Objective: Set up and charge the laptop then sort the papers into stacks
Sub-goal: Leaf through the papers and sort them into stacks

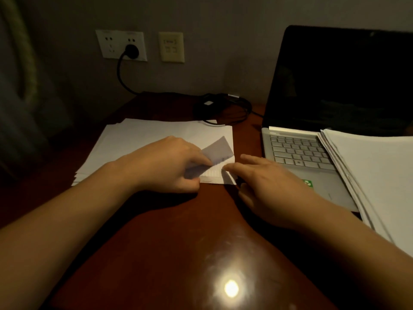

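A stack of white papers (143, 139) lies on the dark wooden desk (178, 242) at centre left. My left hand (169, 162) pinches the lifted, curled corner of the top sheet (218, 148) at the stack's near right corner. My right hand (266, 184) lies beside it, fingers extended, its index fingertip touching that same corner. An open laptop (297, 151) with a dark screen stands at the right. A second pile of white papers (375, 175) covers the right part of its keyboard. A black plug (131, 51) sits in the wall socket, its cable leading to a coiled charger (223, 108).
A beige wall switch plate (171, 47) is mounted right of the socket. A curtain (20, 63) hangs at far left. A bright lamp reflection (231, 287) shines on the bare desk front. The desk's left edge runs just beside the paper stack.
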The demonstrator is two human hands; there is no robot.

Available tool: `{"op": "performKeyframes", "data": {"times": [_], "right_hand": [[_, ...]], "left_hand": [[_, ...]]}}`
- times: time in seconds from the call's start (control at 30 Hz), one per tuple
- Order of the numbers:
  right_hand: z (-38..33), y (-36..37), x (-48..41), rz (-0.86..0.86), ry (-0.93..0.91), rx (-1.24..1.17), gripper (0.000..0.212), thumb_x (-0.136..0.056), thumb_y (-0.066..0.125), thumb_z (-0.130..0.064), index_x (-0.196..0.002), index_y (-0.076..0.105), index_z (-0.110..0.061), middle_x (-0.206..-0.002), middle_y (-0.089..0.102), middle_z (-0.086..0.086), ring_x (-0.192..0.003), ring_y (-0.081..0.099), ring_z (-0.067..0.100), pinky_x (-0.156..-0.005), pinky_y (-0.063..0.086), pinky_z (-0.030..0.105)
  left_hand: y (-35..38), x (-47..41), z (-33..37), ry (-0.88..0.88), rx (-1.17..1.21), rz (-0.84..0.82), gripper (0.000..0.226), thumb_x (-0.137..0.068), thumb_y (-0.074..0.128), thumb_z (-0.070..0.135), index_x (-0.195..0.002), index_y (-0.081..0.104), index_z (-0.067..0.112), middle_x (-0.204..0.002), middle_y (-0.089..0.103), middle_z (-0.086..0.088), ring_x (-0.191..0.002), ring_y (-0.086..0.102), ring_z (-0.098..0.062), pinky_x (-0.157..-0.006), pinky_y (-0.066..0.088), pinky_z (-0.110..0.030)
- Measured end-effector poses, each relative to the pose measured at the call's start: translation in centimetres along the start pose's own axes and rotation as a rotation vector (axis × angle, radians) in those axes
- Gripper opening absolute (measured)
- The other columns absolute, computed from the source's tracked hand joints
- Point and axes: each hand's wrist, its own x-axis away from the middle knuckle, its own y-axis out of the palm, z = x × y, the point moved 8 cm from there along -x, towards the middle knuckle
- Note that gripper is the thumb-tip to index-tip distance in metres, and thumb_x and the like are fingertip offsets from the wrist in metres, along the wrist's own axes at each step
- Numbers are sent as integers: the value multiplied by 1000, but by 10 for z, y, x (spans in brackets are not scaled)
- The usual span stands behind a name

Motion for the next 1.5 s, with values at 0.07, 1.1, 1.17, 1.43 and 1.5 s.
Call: {"op": "performKeyframes", "data": {"times": [0.07,1.1,1.17,1.43,1.5], "right_hand": [[0,1,0,0,-9,-14,44,-100,47,-32,-142,39,-35,-144,48,-2,-136,36,19,-110,32,34],[7,-14,3,89,27,-68,25,-96,47,-37,-118,57,-28,-111,62,-7,-99,54,12,-83,47,28],[4,-9,3,76,5,-71,23,-96,48,-38,-116,56,-29,-115,63,-8,-101,56,13,-85,49,31],[6,-1,1,57,20,-19,21,-100,41,-40,-117,47,-30,-103,59,-12,-85,47,5,-112,30,33],[9,-3,1,76,48,8,20,-101,43,-41,-117,48,-29,-92,54,-15,-78,42,4,-118,24,36]], "left_hand": [[-1,-1,0,6,3,11,49,-90,68,44,-137,59,37,-132,64,14,-113,58,-6,-85,48,-18],[-19,4,-32,-110,115,303,27,-97,62,15,-122,71,19,-112,72,-2,-92,58,-7,-79,44,-20],[-32,10,-35,-102,107,430,23,-94,64,19,-114,74,14,-103,74,-5,-88,64,-12,-74,50,-24],[-29,7,-34,-119,86,408,45,-92,68,27,-131,47,32,-112,68,-3,-88,69,-22,-68,51,-24],[-25,6,-31,-139,114,337,69,-96,64,20,-142,26,54,-116,65,1,-92,65,-13,-72,51,-21]]}}
